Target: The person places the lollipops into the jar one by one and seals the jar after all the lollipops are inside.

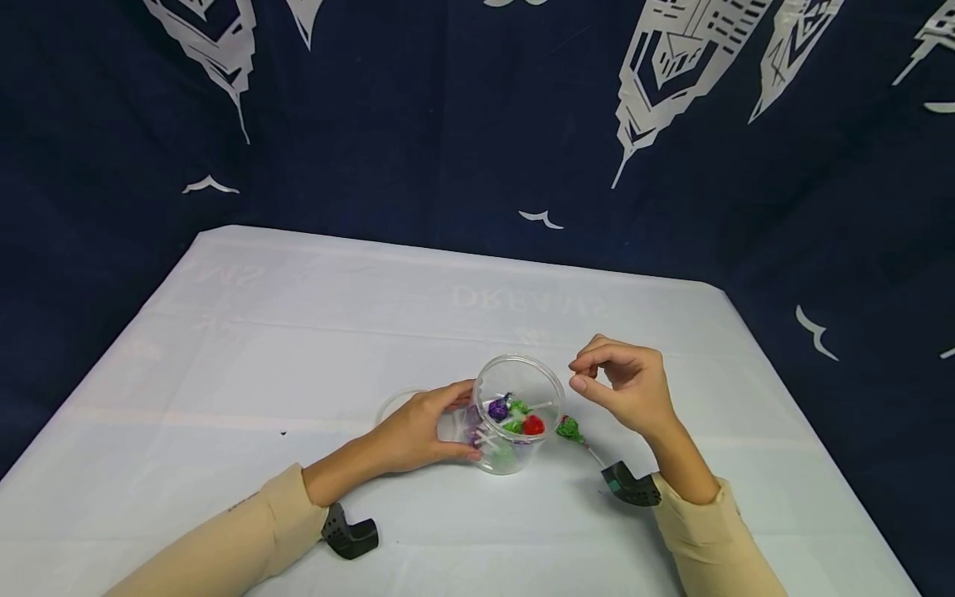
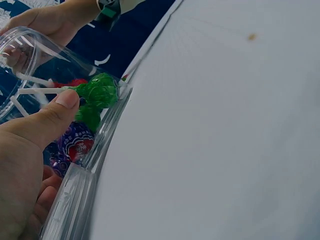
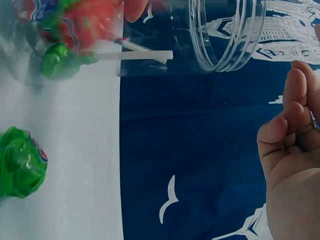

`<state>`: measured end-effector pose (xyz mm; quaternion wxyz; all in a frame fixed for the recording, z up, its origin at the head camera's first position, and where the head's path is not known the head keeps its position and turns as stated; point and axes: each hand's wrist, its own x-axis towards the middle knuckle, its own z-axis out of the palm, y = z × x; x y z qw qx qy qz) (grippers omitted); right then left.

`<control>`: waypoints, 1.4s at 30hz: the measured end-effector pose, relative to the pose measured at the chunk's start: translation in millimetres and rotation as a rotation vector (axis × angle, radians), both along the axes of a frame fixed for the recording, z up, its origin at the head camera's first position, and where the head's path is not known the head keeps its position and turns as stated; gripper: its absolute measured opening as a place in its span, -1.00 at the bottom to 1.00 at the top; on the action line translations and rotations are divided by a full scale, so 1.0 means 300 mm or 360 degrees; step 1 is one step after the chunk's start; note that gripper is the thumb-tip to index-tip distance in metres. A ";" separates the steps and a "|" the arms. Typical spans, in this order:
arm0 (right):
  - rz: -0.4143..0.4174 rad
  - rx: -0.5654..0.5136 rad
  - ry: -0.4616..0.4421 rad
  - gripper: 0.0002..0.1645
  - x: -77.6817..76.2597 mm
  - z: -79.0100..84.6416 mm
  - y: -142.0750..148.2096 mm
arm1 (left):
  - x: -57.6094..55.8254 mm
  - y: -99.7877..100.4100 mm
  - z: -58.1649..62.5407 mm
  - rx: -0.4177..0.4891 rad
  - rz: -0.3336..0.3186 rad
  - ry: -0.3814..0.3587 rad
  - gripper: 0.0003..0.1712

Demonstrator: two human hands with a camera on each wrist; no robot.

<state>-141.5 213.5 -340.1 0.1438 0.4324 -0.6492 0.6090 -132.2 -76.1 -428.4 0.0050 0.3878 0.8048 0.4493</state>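
My left hand [image 1: 421, 431] grips a clear plastic jar [image 1: 520, 358] round its side, the thumb in front. The jar stands on the table with its open mouth up. Wrapped lollipops lie inside: a purple one [image 1: 498, 409], a red one [image 1: 533, 425] and green ones [image 2: 100, 91], some with white sticks upward. To the right of the jar, my right hand [image 1: 627, 385] is raised above the table, fingers loosely bent and nothing visible between thumb and fingertips. Below it, close beside the jar, a green lollipop [image 1: 570, 429] lies on the table, its stick toward the right wrist.
A clear round lid [image 1: 390, 403] lies on the table behind the left hand, left of the jar. White cloth covers the table [image 1: 224, 373]. A dark blue printed curtain [image 1: 418, 124] hangs behind it. Each wrist carries a black camera mount [image 1: 349, 532].
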 end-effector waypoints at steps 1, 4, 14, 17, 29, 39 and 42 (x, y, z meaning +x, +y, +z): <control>0.0001 0.0004 -0.0003 -0.87 0.001 -0.002 0.004 | 0.000 0.001 0.001 -0.0005 0.0005 0.0000 0.04; -0.0014 0.0017 -0.0010 -0.87 0.004 -0.004 0.014 | 0.002 0.002 0.005 -0.0012 0.0016 0.0003 0.03; -0.0033 0.0025 -0.0033 -0.90 0.016 -0.022 0.042 | -0.002 0.003 -0.001 0.0011 -0.0006 0.0012 0.03; -0.0038 0.0018 -0.0036 -0.89 0.022 -0.031 0.051 | -0.002 0.003 -0.001 0.0012 -0.0008 0.0014 0.04; -0.0178 0.0147 -0.0152 -0.90 0.063 -0.076 0.087 | -0.002 0.009 0.003 -0.0015 0.0004 0.0003 0.02; -0.0260 0.0173 -0.0210 -0.76 0.091 -0.124 0.123 | -0.001 0.008 0.001 -0.0003 0.0009 -0.0020 0.02; -0.0290 0.0200 -0.0226 -0.74 0.091 -0.135 0.130 | -0.003 0.009 -0.003 0.0006 0.0001 -0.0016 0.02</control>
